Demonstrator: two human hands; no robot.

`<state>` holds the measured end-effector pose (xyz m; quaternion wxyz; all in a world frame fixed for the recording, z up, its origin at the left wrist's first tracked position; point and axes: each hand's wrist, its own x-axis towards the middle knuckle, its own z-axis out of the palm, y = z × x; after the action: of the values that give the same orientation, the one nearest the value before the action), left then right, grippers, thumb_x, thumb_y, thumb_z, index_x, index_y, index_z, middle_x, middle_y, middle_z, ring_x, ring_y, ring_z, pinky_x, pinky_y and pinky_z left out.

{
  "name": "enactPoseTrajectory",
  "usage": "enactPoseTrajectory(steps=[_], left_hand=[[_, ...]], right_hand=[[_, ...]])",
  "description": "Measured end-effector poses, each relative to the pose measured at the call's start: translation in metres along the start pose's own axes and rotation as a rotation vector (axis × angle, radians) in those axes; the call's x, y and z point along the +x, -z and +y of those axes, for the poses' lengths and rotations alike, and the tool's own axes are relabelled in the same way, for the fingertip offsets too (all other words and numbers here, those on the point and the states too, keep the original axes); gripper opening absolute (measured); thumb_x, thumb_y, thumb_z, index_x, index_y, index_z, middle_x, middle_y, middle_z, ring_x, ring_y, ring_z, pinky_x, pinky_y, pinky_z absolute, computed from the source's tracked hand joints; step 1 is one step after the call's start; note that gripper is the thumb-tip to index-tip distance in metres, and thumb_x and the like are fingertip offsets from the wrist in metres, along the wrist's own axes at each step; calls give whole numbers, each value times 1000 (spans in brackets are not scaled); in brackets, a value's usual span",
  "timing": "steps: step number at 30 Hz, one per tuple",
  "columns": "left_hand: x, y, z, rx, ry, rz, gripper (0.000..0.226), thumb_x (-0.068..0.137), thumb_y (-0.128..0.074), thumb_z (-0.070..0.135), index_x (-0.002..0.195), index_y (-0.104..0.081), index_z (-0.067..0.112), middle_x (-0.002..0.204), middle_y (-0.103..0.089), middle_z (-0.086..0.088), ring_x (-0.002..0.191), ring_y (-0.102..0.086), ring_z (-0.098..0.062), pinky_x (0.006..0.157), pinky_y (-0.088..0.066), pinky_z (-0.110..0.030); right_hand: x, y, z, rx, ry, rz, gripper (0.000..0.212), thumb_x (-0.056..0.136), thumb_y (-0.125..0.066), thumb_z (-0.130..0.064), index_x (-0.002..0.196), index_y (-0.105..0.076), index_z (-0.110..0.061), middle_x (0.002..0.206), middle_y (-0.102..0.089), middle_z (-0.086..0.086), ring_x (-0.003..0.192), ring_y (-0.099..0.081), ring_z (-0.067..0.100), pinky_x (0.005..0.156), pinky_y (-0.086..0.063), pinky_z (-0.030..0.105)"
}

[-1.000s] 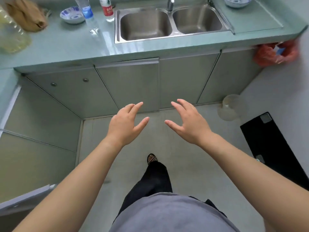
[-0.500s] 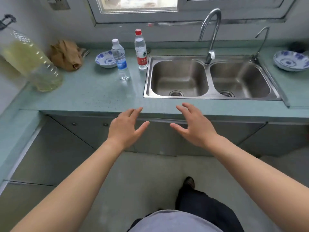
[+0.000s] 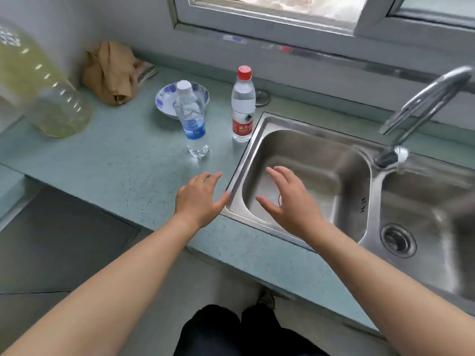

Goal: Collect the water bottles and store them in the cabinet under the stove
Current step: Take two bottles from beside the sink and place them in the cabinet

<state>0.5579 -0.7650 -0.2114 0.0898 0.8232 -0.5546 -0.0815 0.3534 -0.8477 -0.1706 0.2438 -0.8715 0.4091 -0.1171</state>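
While nothing is held: both grips are spread wide.
Left hand (image 3: 199, 200): over the bench (image 3: 123, 170) edge.
Right hand (image 3: 291, 205): above the sink (image 3: 370, 191).
Bottles: blue-label bottle (image 3: 191, 118), red-label bottle (image 3: 243, 105), untouched.

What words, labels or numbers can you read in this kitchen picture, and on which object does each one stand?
None can be read with certainty.
Red label on the red-capped clear plastic water bottle: white characters, too blurred to read.
Blue label on the white-capped clear plastic water bottle: print too small.
Steel sink divider: small stamped marks, illegible.
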Motion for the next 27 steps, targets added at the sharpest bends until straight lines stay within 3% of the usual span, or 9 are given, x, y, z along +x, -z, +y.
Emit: enactPoseTrajectory(steps=[5,9,12,14,17,20,25,27], left_hand=[[76,-44,-8,-8,75,-24,56,88,-46,51,138,-41,26,144,-40,-7,133,-34,-25,100,-38,-43],[115,-77,-20,9,54,-93,60,87,-36,55,142,-32,34,154,-24,-4,143,-17,-24,114,-18,-43],[121,-89,-26,-49,57,9,63,80,-27,58,138,-41,36,151,-32,-2,140,-25,-22,113,-13,-42],[123,-92,-27,-70,53,38,60,81,-31,56,135,-46,35,148,-37,-3,138,-29,-21,110,-13,-39],[125,-92,-27,-73,60,46,55,81,-37,55,131,-49,35,145,-41,-4,135,-33,-22,107,-13,-36],[125,-93,-27,-72,60,38,52,81,-41,53,129,-50,35,143,-44,-4,132,-38,-23,106,-16,-38],[127,-93,-29,-60,73,21,52,81,-41,53,129,-50,36,142,-45,-3,131,-40,-23,106,-16,-39],[127,-93,-30,-61,73,12,52,81,-41,54,130,-49,37,143,-44,-2,132,-38,-23,107,-15,-39]], right_hand=[[94,-19,23,67,36,64,69,85,-59,-44,143,-31,-18,146,-35,4,135,-34,21,107,-36,36],[159,-33,32,197,22,149,74,85,-63,-37,146,-25,-19,148,-32,7,137,-29,20,110,-26,28],[197,-42,38,288,58,228,77,84,-65,-32,146,-23,-11,147,-32,11,137,-28,20,108,-15,10],[216,-48,40,350,88,277,81,83,-67,-29,146,-21,-8,147,-31,14,137,-27,20,109,-14,7],[237,-64,40,471,99,328,86,80,-71,-26,145,-16,-14,146,-30,17,136,-30,26,114,-24,25],[249,-77,38,591,72,334,84,81,-68,-32,140,-9,-31,147,-30,17,133,-38,30,105,-39,49],[259,-78,34,633,89,410,73,84,-65,-22,138,-15,-24,143,-27,-1,132,-39,32,101,-40,55],[258,-73,31,618,95,415,73,84,-65,-23,138,-16,-23,142,-29,2,131,-39,32,102,-39,54]])
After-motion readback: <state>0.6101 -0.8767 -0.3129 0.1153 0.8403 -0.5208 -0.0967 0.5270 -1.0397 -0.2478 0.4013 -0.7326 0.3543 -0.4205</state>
